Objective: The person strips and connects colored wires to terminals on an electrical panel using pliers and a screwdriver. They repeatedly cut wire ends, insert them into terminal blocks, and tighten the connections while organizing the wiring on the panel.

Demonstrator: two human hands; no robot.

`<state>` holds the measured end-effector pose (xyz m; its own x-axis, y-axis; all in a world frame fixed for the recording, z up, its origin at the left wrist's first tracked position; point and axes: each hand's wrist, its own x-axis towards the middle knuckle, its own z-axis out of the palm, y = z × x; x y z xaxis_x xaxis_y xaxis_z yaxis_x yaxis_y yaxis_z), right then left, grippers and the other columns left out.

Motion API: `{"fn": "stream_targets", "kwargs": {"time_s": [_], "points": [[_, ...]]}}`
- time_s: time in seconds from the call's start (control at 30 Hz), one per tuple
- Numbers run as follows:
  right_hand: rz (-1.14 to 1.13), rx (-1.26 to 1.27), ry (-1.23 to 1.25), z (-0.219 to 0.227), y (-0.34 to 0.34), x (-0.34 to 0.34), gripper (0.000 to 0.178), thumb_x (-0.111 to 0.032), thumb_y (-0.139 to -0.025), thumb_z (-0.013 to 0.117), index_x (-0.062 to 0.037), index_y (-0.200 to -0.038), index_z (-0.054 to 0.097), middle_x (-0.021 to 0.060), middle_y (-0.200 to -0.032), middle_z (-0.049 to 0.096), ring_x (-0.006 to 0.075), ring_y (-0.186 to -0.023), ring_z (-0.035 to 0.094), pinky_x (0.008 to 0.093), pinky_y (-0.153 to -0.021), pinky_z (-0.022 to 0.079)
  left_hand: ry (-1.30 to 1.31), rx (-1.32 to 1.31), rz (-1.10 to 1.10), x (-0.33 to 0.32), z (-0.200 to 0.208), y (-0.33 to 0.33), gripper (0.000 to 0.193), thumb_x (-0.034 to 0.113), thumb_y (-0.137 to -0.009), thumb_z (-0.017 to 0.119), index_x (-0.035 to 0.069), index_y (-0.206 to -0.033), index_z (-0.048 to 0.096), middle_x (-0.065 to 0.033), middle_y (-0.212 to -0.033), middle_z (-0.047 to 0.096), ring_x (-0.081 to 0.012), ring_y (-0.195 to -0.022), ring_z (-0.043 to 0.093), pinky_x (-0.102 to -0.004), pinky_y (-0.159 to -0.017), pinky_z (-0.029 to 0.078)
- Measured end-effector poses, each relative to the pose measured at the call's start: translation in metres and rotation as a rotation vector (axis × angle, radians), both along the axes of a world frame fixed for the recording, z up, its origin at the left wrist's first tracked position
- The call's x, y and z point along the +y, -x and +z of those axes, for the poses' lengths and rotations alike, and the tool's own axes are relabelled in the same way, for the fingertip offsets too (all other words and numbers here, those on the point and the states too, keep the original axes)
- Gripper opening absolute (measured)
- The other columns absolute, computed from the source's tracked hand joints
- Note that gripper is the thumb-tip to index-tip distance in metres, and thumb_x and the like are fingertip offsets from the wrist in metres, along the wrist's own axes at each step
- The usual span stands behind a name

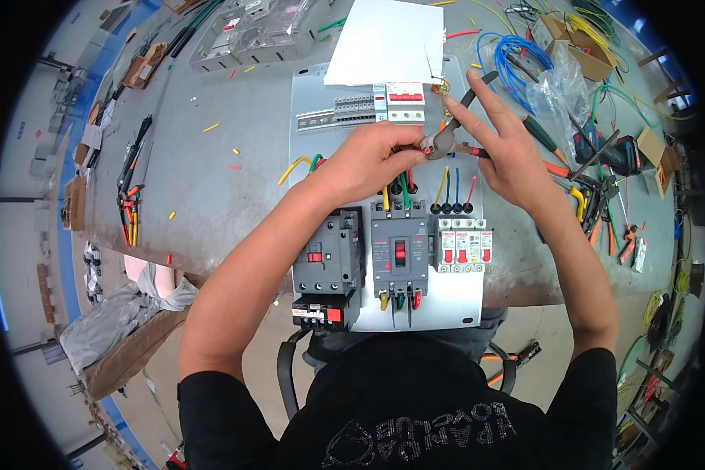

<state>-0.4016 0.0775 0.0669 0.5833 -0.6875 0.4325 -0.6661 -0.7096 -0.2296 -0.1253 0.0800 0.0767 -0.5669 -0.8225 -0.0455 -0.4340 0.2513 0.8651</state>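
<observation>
My right hand (513, 153) holds dark-handled pliers (442, 142), their handles spread wide. Its index and middle fingers stretch along the upper handle; the lower one runs into the palm. My left hand (364, 163) is closed in a pinch right at the jaws, and what its fingertips hold is mostly hidden. Below the hands, a grey circuit breaker (399, 251) with a red switch is mounted on a white metal panel (446, 305). Yellow, green and red wires rise from its top. A contactor-like grey block (327, 254) sits left of it, small white breakers (462, 245) right.
A white sheet (388, 43) lies above the rail-mounted terminal blocks (354, 110) and a white breaker (405, 102). Blue coiled wire (517, 66), a cordless drill (619, 153) and several hand tools crowd the right. More tools (131, 184) lie left; a grey plastic tray (258, 35) stands far back.
</observation>
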Motion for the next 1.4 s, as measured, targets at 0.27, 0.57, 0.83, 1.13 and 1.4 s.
{"fn": "stream_targets", "kwargs": {"time_s": [0.27, 0.57, 0.83, 1.13, 1.4], "points": [[-0.085, 0.057, -0.133, 0.005, -0.009, 0.017, 0.106, 0.019, -0.074, 0.063, -0.0321, -0.165, 0.045, 0.011, -0.179, 0.022, 0.0398, -0.155, 0.041, 0.0431, -0.1, 0.061, -0.106, 0.051, -0.016, -0.002, -0.008, -0.002, 0.017, 0.013, -0.105, 0.069, -0.001, -0.115, 0.071, -0.004, -0.095, 0.069, -0.0106, -0.088, 0.06, -0.0311, -0.081, 0.052], [-0.053, -0.037, -0.431, 0.012, -0.016, 0.024, 0.106, 0.019, -0.074, 0.064, -0.0289, -0.166, 0.043, 0.0112, -0.18, 0.016, 0.0435, -0.157, 0.036, 0.0482, -0.114, 0.053, -0.157, 0.124, -0.022, -0.004, -0.017, -0.006, 0.017, 0.012, -0.107, 0.066, -0.002, -0.116, 0.07, -0.0033, -0.092, 0.071, -0.0089, -0.087, 0.063, -0.0293, -0.079, 0.053], [0.038, -0.013, -0.138, 0.005, -0.015, 0.012, 0.105, 0.02, -0.07, 0.063, -0.0271, -0.163, 0.047, 0.0126, -0.179, 0.02, 0.0439, -0.158, 0.035, 0.0488, -0.116, 0.052, -0.099, 0.097, -0.048, -0.005, -0.014, -0.002, 0.018, 0.014, -0.106, 0.066, -0.002, -0.112, 0.069, -0.0027, -0.085, 0.067, -0.0089, -0.08, 0.057, -0.0314, -0.076, 0.051], [0.013, 0.028, -0.099, 0.009, -0.023, 0.011, 0.102, 0.017, -0.069, 0.066, -0.0256, -0.16, 0.052, 0.0125, -0.177, 0.026, 0.0434, -0.156, 0.038, 0.0497, -0.115, 0.053, -0.128, 0.094, -0.047, -0.004, -0.009, -0.002, 0.019, 0.016, -0.107, 0.066, -0.002, -0.111, 0.068, -0.0012, -0.083, 0.064, -0.0084, -0.079, 0.054, -0.0305, -0.075, 0.05], [0.001, 0.023, -0.042, 0.006, -0.017, 0.011, 0.094, 0.012, -0.072, 0.069, -0.0234, -0.158, 0.054, 0.0126, -0.171, 0.038, 0.0429, -0.144, 0.049, 0.0496, -0.113, 0.052, -0.05, 0.062, -0.071, -0.004, -0.009, -0.001, 0.019, 0.016, -0.106, 0.065, -0.001, -0.11, 0.069, -0.0055, -0.082, 0.067, -0.0122, -0.078, 0.058, -0.0334, -0.075, 0.051]]}}
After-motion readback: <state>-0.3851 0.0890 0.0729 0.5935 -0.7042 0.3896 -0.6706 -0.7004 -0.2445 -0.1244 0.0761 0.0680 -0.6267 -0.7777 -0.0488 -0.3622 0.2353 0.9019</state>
